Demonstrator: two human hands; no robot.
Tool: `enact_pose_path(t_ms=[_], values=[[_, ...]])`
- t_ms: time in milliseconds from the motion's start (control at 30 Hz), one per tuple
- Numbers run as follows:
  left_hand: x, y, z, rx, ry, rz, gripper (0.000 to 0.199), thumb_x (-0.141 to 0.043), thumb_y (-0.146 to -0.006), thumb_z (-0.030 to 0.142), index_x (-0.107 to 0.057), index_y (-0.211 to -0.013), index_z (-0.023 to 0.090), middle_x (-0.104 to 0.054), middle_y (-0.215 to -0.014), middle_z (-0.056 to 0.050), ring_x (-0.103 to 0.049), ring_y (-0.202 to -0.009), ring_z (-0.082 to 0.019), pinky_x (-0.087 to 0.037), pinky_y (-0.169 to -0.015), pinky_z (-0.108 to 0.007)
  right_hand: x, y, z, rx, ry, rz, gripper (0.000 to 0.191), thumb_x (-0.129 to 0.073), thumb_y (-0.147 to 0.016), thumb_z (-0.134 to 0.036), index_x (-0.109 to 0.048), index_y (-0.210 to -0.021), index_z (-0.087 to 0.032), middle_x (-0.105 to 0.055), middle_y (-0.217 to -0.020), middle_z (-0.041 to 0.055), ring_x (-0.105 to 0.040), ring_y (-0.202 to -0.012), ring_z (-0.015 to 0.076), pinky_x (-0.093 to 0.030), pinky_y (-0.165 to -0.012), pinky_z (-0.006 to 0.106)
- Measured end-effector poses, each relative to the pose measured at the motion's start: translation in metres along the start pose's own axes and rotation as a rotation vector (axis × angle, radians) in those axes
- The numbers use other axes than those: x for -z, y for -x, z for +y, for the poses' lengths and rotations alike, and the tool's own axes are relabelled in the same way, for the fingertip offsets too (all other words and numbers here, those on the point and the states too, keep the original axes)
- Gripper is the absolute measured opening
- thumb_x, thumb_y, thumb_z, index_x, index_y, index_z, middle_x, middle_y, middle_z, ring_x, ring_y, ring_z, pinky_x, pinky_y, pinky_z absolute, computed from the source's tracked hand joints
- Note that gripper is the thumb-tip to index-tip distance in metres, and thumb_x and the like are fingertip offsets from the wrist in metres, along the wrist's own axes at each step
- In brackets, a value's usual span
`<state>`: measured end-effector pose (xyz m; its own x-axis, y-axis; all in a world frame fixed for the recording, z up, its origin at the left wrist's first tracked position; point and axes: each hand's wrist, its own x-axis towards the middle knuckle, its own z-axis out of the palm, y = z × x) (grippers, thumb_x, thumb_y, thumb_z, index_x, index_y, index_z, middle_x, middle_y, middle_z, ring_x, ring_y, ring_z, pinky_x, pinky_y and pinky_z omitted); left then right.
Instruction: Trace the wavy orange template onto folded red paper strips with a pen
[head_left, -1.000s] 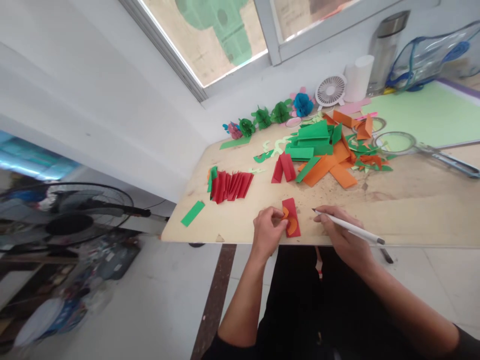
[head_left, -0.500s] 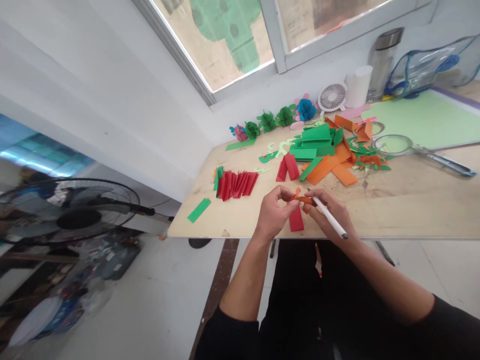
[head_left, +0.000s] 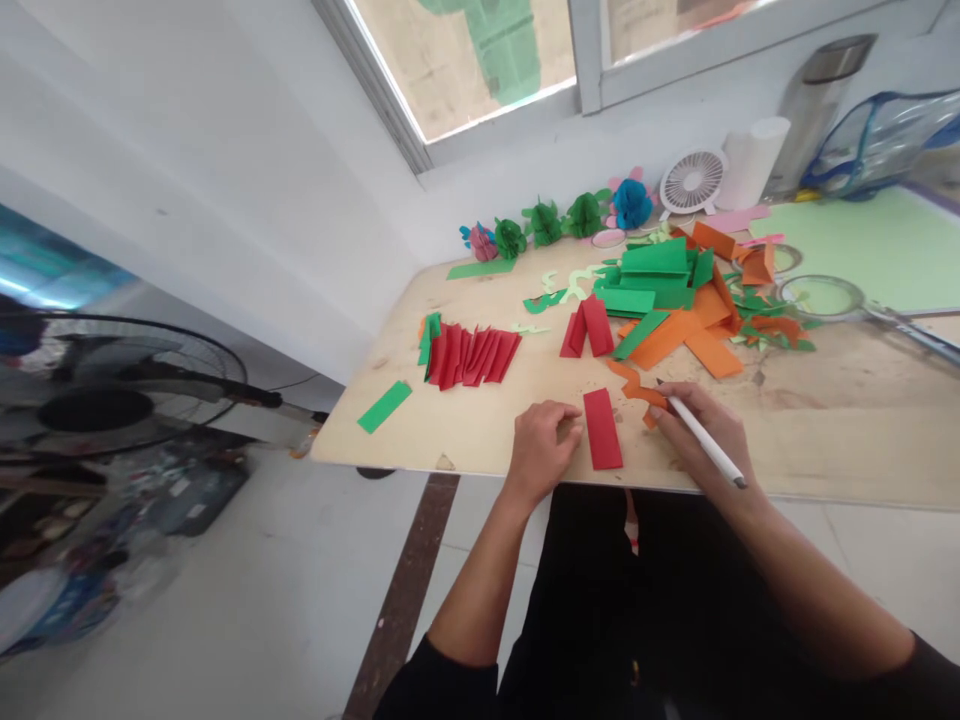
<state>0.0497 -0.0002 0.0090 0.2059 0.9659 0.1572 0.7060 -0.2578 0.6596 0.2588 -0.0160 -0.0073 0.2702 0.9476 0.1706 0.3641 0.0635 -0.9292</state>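
Note:
My right hand [head_left: 701, 432] grips a white pen [head_left: 705, 440], its dark tip up by my fingers. Between the same fingers is a wavy orange paper cutout [head_left: 634, 384] that reaches out to the left over the table. My left hand [head_left: 544, 442] rests at the table's front edge, fingers loosely curled, a gap between thumb and forefinger, with nothing visible in it. Just right of it lies a folded red paper strip [head_left: 603, 430], close to its fingertips. Behind stands a tented pair of red paper pieces [head_left: 589, 326].
A row of folded red papers [head_left: 474, 357] and a green strip [head_left: 385, 406] lie left. Green folded papers [head_left: 652, 280] and orange papers [head_left: 712, 350] are heaped right. Scissors [head_left: 885, 315], paper flowers [head_left: 546, 223], a small fan [head_left: 693, 182] and a bottle [head_left: 817, 110] stand or lie farther back.
My left hand has let go of the orange cutout and moved down and away from it. My right hand has moved right with pen and cutout, uncovering the red strip. The view has shifted.

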Motion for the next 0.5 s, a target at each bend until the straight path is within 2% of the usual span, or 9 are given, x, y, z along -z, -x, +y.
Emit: enact_pose_path(t_ms=[167,267,400,500], values=[[-0.012,0.01,0.002,-0.024,-0.11,0.017,0.02,-0.065,-0.081,0.022,-0.068,-0.101,0.021,-0.063,-0.103,-0.007,-0.056,-0.101,-0.026,-0.043,-0.094,-0.046,0.0,0.003,0.0,0.03,0.048,-0.001,0.025,-0.064,-0.077,-0.039,-0.067,-0.096,-0.023,-0.072,-0.077,0.0016,-0.065,-0.062,0.0167,-0.05,-0.056,0.027],[-0.017,0.015,0.002,-0.03,-0.141,0.041,0.021,-0.065,-0.082,0.023,-0.067,-0.102,0.021,-0.06,-0.107,-0.008,-0.052,-0.105,-0.027,-0.041,-0.097,-0.048,0.0,0.003,0.0,0.036,0.071,-0.011,0.025,-0.063,-0.078,-0.04,-0.067,-0.095,-0.022,-0.072,-0.077,0.0023,-0.066,-0.064,0.0179,-0.052,-0.058,0.028],[-0.02,0.019,0.0,-0.043,-0.137,0.09,0.02,-0.062,-0.084,0.022,-0.067,-0.104,0.02,-0.06,-0.106,-0.008,-0.053,-0.105,-0.026,-0.041,-0.098,-0.045,0.0,0.004,-0.001,0.063,0.11,-0.012,0.024,-0.063,-0.08,-0.04,-0.067,-0.095,-0.023,-0.073,-0.08,0.0028,-0.068,-0.069,0.0186,-0.053,-0.062,0.029],[-0.018,0.021,-0.003,-0.037,-0.095,0.131,0.02,-0.059,-0.087,0.022,-0.066,-0.105,0.02,-0.06,-0.104,-0.006,-0.054,-0.103,-0.024,-0.042,-0.097,-0.042,0.0,0.005,-0.002,0.056,0.117,-0.013,0.024,-0.062,-0.081,-0.041,-0.067,-0.096,-0.023,-0.072,-0.077,0.002,-0.065,-0.062,0.017,-0.052,-0.058,0.028]])
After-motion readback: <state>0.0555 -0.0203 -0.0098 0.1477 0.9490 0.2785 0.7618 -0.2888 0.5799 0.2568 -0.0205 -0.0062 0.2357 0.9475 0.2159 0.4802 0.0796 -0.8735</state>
